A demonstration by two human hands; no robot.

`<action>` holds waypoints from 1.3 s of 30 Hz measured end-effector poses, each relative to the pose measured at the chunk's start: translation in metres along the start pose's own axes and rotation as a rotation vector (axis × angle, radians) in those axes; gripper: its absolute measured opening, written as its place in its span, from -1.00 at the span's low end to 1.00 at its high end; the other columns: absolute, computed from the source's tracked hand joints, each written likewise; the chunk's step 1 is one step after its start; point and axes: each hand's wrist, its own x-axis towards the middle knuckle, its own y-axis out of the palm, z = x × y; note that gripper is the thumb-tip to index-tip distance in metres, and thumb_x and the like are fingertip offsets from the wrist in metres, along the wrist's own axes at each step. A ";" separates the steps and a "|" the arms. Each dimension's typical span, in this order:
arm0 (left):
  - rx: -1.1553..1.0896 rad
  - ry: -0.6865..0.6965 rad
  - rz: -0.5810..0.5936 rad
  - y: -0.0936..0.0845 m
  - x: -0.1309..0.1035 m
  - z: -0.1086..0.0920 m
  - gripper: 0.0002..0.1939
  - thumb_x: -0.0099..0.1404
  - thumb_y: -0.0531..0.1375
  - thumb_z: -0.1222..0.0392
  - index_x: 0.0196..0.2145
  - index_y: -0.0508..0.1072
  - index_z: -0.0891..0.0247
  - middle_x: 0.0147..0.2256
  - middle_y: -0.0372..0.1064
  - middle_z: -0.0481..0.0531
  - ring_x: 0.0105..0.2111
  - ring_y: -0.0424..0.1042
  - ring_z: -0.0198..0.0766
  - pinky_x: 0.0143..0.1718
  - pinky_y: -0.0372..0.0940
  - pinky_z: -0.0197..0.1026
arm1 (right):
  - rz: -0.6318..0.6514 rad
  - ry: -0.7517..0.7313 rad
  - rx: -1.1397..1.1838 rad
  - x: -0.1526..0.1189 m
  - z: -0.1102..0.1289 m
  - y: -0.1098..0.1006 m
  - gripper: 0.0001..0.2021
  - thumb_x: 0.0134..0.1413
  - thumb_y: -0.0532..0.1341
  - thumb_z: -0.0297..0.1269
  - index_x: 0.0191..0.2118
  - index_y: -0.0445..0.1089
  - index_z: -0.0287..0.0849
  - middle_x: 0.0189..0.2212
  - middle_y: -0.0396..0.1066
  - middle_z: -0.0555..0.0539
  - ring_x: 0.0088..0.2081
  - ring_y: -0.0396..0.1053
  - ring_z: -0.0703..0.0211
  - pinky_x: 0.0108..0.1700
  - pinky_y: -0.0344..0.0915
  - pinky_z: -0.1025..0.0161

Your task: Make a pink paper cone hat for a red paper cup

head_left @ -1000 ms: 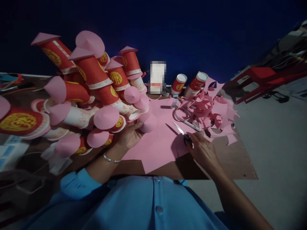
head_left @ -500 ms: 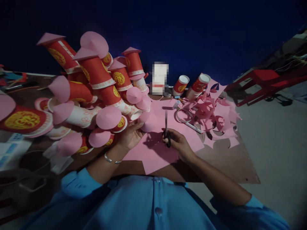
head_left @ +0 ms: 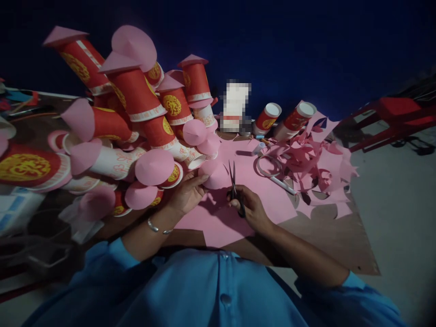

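My left hand point(head_left: 189, 193) pinches the left edge of a round pink paper disc point(head_left: 215, 173) between thumb and fingers. My right hand point(head_left: 250, 206) is closed round the black handles of a pair of scissors point(head_left: 233, 181). The scissor blades point away from me and stand slightly apart, just right of the disc. Under both hands lies a large pink paper sheet point(head_left: 269, 195) on the brown table point(head_left: 357, 245). Left of my left hand are paper cups with pink cone tops point(head_left: 155, 167).
Red and white paper cups point(head_left: 126, 95) are heaped on the left. Pink paper offcuts point(head_left: 313, 163) pile up at right, beside a tape roll point(head_left: 269, 166) and a white stick-like thing point(head_left: 283, 185). Two cups point(head_left: 268, 119) stand at the back. A red stool point(head_left: 391, 109) is beyond the table.
The scissor blades have parted from nearly closed, and their tips have swung left towards the disc. My view has shifted a little; my left hand keeps its hold on the disc.
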 end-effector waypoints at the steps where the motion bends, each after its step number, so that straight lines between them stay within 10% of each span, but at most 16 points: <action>1: 0.004 -0.004 -0.003 -0.001 0.000 0.001 -0.46 0.11 0.52 0.23 0.05 0.58 0.25 -0.09 0.68 0.10 0.00 0.63 -0.03 0.06 0.52 -0.10 | -0.002 -0.004 0.000 0.000 0.000 -0.001 -0.54 0.13 0.42 0.20 -0.11 0.47 -0.10 -0.34 0.45 -0.02 -0.35 0.36 0.19 -0.28 0.34 0.24; 22: 0.042 -0.003 0.007 0.002 0.001 0.006 -0.65 0.11 0.52 0.21 -0.15 0.63 0.28 -0.21 0.70 0.06 -0.25 0.67 -0.20 -0.33 0.49 -0.35 | -0.013 -0.038 -0.055 0.000 -0.005 0.003 -0.49 0.16 0.39 0.23 -0.09 0.45 -0.14 -0.35 0.43 -0.01 -0.38 0.34 0.23 -0.31 0.34 0.28; 39: 0.006 -0.002 0.005 0.004 0.002 0.006 -0.62 0.06 0.55 0.25 -0.15 0.63 0.30 -0.21 0.69 0.05 -0.23 0.66 -0.26 -0.22 0.51 -0.37 | 0.011 -0.004 0.009 -0.002 -0.001 0.002 -0.53 0.19 0.39 0.19 -0.08 0.43 -0.12 -0.37 0.43 0.01 -0.40 0.39 0.24 -0.35 0.37 0.29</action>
